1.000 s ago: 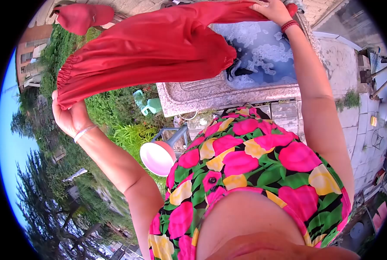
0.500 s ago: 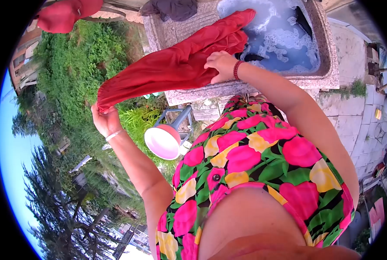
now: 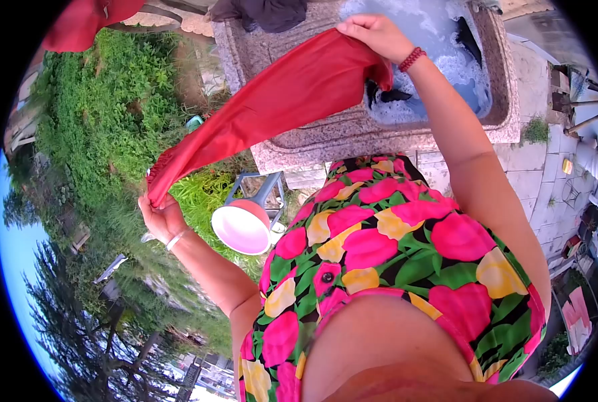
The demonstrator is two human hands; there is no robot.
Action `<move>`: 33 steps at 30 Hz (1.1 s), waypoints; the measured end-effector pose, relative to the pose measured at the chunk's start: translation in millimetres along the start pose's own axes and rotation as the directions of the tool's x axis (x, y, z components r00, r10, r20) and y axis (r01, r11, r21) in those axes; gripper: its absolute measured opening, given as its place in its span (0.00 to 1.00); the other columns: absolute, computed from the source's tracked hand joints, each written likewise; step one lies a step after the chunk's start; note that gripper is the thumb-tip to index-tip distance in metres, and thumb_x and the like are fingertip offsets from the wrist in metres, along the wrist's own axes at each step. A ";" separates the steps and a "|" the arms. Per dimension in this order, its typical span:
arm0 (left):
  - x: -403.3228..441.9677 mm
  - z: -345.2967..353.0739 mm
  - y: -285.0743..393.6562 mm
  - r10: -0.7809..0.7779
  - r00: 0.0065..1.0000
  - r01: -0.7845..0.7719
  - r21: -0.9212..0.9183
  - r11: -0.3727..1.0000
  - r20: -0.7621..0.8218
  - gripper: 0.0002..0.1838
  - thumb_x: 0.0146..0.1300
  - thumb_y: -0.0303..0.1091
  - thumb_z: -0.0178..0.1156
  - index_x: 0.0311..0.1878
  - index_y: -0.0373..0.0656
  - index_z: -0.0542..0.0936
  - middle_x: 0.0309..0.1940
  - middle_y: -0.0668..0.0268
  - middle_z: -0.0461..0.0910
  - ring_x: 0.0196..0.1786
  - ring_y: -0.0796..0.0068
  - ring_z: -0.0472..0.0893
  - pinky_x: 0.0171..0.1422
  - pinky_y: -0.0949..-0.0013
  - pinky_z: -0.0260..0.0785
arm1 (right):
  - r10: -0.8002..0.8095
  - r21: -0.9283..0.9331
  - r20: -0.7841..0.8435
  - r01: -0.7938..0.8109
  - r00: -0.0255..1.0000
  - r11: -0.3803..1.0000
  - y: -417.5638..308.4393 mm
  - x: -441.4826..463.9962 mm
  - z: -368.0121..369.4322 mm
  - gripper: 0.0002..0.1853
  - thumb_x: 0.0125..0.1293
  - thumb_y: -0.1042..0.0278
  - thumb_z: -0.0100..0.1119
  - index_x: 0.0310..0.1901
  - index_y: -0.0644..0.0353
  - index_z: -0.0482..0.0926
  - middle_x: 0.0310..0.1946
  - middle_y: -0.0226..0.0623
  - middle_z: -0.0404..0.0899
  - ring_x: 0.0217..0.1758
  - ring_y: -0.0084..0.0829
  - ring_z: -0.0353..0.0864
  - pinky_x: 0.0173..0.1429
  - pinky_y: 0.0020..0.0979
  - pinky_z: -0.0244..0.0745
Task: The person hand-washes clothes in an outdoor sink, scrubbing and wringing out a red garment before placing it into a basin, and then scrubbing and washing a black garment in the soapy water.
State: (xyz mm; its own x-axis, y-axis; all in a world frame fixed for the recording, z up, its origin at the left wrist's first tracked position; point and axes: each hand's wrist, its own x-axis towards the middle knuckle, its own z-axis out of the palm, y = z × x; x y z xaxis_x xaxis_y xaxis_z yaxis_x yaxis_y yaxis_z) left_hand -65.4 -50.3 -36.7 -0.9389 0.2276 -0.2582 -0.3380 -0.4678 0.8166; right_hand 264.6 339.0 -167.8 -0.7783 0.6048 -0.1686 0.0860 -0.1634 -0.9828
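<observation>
A red garment (image 3: 272,100) with a gathered elastic edge stretches between my two hands, over the ribbed side and front rim of a speckled stone wash sink (image 3: 392,139). My left hand (image 3: 163,220) is closed on the gathered end, low at the left, outside the sink. My right hand (image 3: 379,35) pinches the other end high over the sink, beside the water. Below it, a loose corner of the garment hangs by the water's edge. Soapy water (image 3: 419,74) fills the basin, with dark cloth (image 3: 468,41) partly under the suds.
Dark cloth (image 3: 265,13) lies on the sink's back left edge. A pink basin (image 3: 242,229) rests on a grey stool (image 3: 272,191) in front of the sink. Another red item (image 3: 88,23) is at the upper left. Green plants (image 3: 104,120) grow on the left; paving (image 3: 530,161) lies right.
My right hand has moved from the garment's lower edge up to its far end and grips it there. The garment is spread flatter. My left hand keeps its hold, slightly lower.
</observation>
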 end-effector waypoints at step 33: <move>17.4 -27.0 -38.5 -0.023 0.976 -0.087 0.485 0.870 0.216 0.09 0.55 0.18 0.54 0.38 0.41 0.70 0.35 0.66 0.76 0.42 0.70 0.77 0.50 0.66 0.72 | 0.403 0.049 -0.511 -0.442 0.759 0.895 174.1 28.7 -18.0 0.14 0.60 0.57 0.67 0.35 0.62 0.83 0.27 0.30 0.83 0.30 0.21 0.82 0.36 0.26 0.76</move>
State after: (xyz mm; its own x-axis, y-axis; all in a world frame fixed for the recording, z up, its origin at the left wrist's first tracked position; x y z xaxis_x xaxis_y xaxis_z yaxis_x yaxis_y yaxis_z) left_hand -70.4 -51.5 -86.6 -0.8945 0.4176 -0.1594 -0.1811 -0.0126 0.9834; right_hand 268.4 341.9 -345.2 -0.2382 0.7917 -0.5626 0.3909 -0.4521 -0.8018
